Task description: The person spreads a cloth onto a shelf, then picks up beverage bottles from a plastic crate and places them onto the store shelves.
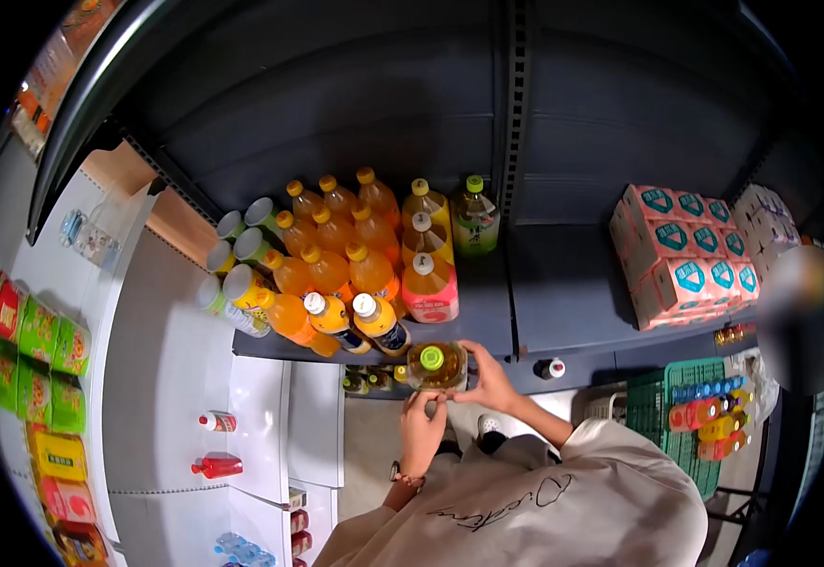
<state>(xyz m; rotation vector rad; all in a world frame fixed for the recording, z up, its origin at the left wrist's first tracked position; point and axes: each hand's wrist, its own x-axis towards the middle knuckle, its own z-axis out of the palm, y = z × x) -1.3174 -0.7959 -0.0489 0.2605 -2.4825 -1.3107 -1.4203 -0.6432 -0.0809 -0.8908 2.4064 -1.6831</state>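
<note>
A large bottle with a green cap (pixel 434 360) is held upright in front of the dark shelf's edge, seen from above. My left hand (pixel 420 427) has its fingers closed at the near side of this bottle. On its right side, my right hand (pixel 486 377) is wrapped round it. Just beyond the bottle stand a pink-labelled bottle (pixel 430 293) and two dark-labelled bottles with white caps (pixel 380 322). Rows of orange drink bottles (pixel 322 246) fill the shelf behind and to the left. A green-labelled bottle (pixel 474 222) stands at the back.
Pink tissue packs (pixel 684 253) are stacked on the shelf at the right. Below them is a green crate (pixel 653 406) with small bottles. Cans (pixel 263 213) stand left of the orange bottles. A white shelf (pixel 162 378) holds red bottles and green packets at the left.
</note>
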